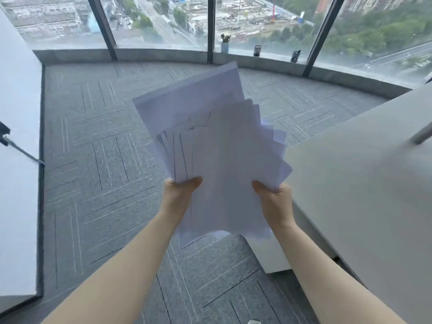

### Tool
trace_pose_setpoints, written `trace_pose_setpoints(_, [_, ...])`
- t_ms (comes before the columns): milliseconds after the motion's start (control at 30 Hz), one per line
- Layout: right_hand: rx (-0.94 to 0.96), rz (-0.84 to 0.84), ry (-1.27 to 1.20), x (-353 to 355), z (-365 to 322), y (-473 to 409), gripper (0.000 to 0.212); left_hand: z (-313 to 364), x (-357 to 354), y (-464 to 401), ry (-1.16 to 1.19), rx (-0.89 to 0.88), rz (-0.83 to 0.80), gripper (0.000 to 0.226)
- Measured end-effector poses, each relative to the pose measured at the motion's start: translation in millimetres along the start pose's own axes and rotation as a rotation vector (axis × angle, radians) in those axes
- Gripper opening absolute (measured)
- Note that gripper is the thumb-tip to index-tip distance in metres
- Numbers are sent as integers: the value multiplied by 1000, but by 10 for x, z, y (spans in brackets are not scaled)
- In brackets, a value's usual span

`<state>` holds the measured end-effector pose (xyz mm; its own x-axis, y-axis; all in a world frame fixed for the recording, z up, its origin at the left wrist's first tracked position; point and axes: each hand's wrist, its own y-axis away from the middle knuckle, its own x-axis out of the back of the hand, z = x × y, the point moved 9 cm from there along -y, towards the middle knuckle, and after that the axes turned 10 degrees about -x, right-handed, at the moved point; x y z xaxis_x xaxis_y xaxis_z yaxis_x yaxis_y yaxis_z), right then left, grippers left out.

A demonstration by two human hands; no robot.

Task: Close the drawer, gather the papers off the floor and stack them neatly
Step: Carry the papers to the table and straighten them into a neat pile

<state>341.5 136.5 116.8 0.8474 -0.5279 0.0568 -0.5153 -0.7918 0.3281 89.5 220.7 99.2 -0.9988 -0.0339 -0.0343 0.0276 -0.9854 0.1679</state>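
Two bare hands hold one loose sheaf of white papers (pixel 210 146) up in the air over the grey carpet floor (pixel 93 183), in front of the person. The left hand (pixel 181 190) grips the sheaf at its lower left edge, thumb on top and the other fingers hidden under the sheets; the right hand (pixel 272 195) grips the lower right edge in the same way, thumb on top. Both hands are clenched on the papers. The sheets are not squared: they fan out, with many corners stepped along the left side and several more sticking out on the right, too many and too overlapped to count exactly. One larger block of sheets stands out at the back of the fan, tilted to the left. No sheet shows on the visible carpet. At the right stands one white worktop (pixel 362 183), its edge just beside the right hand, with one grey bar-like item (pixel 420 134) lying blurred on it. Below the worktop one white cabinet (pixel 273 256) shows; whether its drawer is shut I cannot tell. At the left is one white panel (pixel 18 160). Along the sill (pixel 163 53) under the windows stand three small items: one potted plant (pixel 225 43), one dark cup (pixel 257 50) and one dark pen holder (pixel 295 56).
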Motion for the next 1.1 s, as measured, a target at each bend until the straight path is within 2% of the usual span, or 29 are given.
trace_pose_setpoints(100, [43,95,-35,338,-390,142,16,395,-332,67,11,-15,-72,21])
trace_pose_setpoints(267, [91,238,-114,1033,-775,332,33,866,-1046,282,31,-89,-198,12])
trace_pose_setpoints(400, [126,373,-170,1683,-933,495,23,1058,-1662,516,38,-127,-295,12])
trace_pose_setpoints(533, [182,503,-174,2342,-1044,562,28,1243,-2362,782,42,-181,-377,8])
trace_pose_setpoints(700, [266,620,-208,3097,-1179,609,19,1346,-3123,1005,47,-219,-412,12])
trace_pose_setpoints(800, [250,642,-216,3450,-1099,569,6,1220,-3484,1023,-18,-224,-427,9])
trace_pose_setpoints(900, [168,591,-207,3630,-880,465,20,946,-3675,1037,-134,-204,-442,13])
trace_pose_setpoints(1000, [81,544,-268,3739,-667,351,22,689,-3803,1079,-128,-152,-486,12])
trace_pose_setpoints(1100, [112,522,-284,3844,-675,255,28,606,-3923,1122,-103,-109,-478,15])
